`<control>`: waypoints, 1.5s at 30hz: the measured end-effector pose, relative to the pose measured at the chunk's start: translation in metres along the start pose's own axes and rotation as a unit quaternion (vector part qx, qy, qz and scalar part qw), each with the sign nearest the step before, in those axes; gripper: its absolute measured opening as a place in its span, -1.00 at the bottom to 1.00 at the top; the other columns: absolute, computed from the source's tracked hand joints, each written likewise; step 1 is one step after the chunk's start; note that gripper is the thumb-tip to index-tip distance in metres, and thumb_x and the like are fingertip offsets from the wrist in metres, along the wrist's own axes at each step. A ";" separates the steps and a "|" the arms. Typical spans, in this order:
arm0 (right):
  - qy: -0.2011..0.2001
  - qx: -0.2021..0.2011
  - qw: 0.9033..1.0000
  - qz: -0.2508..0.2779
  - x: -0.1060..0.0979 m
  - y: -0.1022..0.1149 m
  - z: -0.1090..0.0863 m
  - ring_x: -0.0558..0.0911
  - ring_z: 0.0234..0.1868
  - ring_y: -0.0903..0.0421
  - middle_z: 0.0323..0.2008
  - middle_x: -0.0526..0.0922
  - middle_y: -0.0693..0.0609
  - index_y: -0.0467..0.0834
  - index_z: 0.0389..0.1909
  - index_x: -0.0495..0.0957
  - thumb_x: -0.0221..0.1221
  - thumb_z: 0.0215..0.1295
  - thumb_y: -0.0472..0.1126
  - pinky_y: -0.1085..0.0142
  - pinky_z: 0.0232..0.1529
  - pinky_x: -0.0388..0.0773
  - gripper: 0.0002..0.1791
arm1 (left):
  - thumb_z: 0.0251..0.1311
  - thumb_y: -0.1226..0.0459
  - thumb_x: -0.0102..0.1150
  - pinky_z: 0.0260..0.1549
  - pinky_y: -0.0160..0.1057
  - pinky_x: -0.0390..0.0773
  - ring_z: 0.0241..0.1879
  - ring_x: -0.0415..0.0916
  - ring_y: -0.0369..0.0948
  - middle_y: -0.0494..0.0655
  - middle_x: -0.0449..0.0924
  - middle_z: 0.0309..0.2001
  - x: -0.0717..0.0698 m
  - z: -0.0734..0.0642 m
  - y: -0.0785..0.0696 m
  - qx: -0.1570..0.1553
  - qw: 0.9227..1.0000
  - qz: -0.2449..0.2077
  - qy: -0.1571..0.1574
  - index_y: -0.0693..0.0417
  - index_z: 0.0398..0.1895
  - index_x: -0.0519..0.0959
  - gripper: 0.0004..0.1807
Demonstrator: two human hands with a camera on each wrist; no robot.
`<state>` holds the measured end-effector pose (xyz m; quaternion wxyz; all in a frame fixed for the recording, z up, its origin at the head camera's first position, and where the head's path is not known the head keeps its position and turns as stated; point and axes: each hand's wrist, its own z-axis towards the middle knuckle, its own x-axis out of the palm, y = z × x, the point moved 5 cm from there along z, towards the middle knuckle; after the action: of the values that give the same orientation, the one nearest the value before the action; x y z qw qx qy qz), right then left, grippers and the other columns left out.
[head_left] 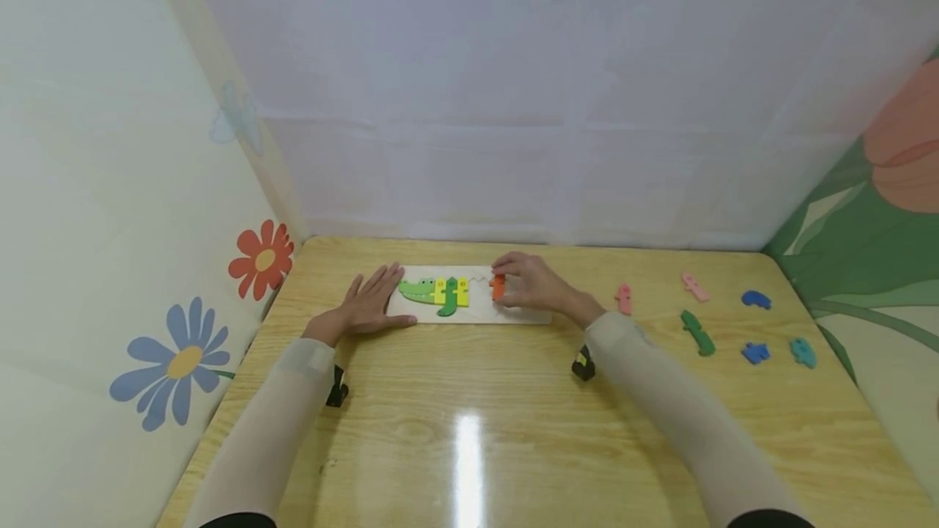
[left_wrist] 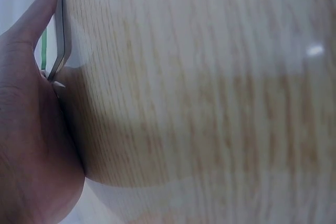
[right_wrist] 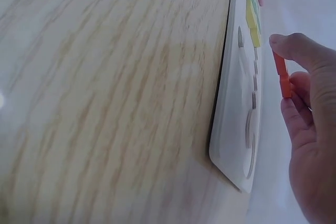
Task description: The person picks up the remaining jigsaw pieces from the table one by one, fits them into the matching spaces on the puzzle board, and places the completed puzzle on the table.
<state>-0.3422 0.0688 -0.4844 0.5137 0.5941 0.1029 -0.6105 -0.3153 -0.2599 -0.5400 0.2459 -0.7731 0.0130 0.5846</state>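
Note:
A white puzzle board (head_left: 477,316) lies near the far edge of the table. Its left half carries a green crocodile-head piece (head_left: 418,292), yellow pieces (head_left: 463,292) and a dark green piece (head_left: 449,306). My left hand (head_left: 367,304) rests on the board's left end with fingers spread; in the left wrist view its thumb touches the board's near edge. Between thumb and fingers my right hand (head_left: 539,283) pinches an orange puzzle piece (head_left: 498,288). In the right wrist view that orange piece (right_wrist: 282,74) is held above the board's bare recesses, apart from the surface.
To the right on the wooden table (head_left: 411,414) lie loose pieces: two pink ones (head_left: 623,298), a green one (head_left: 697,333), a dark blue one (head_left: 756,299), a blue one (head_left: 755,353) and a teal one (head_left: 803,352). A white backdrop (head_left: 469,104) stands behind the table.

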 end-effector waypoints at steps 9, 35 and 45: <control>0.004 0.012 1.000 -0.005 0.006 0.002 0.005 0.61 0.28 -0.17 0.23 0.66 -0.22 -0.38 0.19 0.67 0.58 0.15 -0.12 -0.05 0.36 0.51 -0.36 | 0.29 -0.40 0.14 0.55 0.33 -0.49 0.71 -0.43 0.13 0.14 -0.36 0.75 -0.001 -0.002 -0.004 -0.003 1.000 -0.001 0.002 0.15 0.75 -0.24 0.29; 0.016 0.032 0.999 -0.008 0.024 0.007 0.019 0.59 0.32 -0.13 0.27 0.65 -0.17 -0.33 0.23 0.66 0.56 0.21 -0.07 -0.04 0.42 0.45 -0.35 | 0.24 -0.46 0.13 0.55 0.35 -0.46 0.71 -0.41 0.14 0.12 -0.34 0.75 0.004 0.001 0.004 0.000 1.000 0.001 -0.005 0.14 0.75 -0.23 0.33; 0.018 0.019 1.000 0.012 0.031 0.012 0.026 0.58 0.32 -0.15 0.27 0.64 -0.20 -0.35 0.23 0.65 0.57 0.18 -0.07 -0.03 0.43 0.44 -0.33 | 0.25 -0.44 0.14 0.55 0.35 -0.47 0.71 -0.42 0.14 0.13 -0.36 0.75 0.002 0.002 0.003 -0.001 1.000 -0.001 0.000 0.15 0.75 -0.23 0.32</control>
<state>-0.3420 0.0292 -0.4972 0.5077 0.6156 0.0939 -0.5954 -0.3175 -0.2607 -0.5435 0.2455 -0.7733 0.0117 0.5845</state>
